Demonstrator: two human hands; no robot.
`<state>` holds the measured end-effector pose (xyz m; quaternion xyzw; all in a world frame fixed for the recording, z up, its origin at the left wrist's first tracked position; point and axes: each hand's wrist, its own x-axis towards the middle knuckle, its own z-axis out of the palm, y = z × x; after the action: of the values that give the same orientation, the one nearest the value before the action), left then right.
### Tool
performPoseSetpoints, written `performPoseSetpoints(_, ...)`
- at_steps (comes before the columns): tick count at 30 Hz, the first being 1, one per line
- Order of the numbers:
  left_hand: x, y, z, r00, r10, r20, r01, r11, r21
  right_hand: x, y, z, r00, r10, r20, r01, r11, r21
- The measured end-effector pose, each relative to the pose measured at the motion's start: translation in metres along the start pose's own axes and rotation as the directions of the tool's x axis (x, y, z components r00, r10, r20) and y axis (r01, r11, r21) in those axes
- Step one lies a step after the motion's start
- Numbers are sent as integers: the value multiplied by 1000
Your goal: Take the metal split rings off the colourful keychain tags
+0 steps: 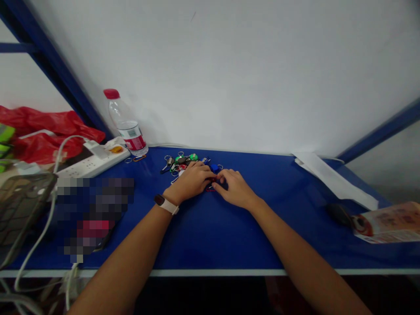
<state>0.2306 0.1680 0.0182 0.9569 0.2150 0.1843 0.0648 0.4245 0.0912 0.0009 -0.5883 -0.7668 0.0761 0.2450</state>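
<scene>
Pile of small keyring trinkets (182, 161), loose jumble, lying flat on blue tabletop (216, 245) toward its back edge. Mixed colours: green pieces (194, 156) at the back, black-and-silver piece (170, 161) with a metal ring on the left side, another metal ring (181, 154) behind. Blue piece (215, 167) on the right side, metal ring beside it. Dark red piece (213, 179) in front of the blue one, mostly covered; red clip (210, 189) just nearer, shape only partly visible. Front of pile partly hidden.

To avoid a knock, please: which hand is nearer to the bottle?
Left. The left hand is in front and right of the bottle; the right hand is farther right.
</scene>
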Motion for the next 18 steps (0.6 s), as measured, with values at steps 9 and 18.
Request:
performPoseSetpoints(9, 4, -3, 10, 966, -143, -217, 84, 962, -261, 5, 7, 4, 994, 33, -103, -11, 978, 208)
performPoseSetpoints(18, 4, 6, -4, 982, -177, -66, 77, 697, -712, 6, 12, -7, 980, 122, -160, -12, 829, 559)
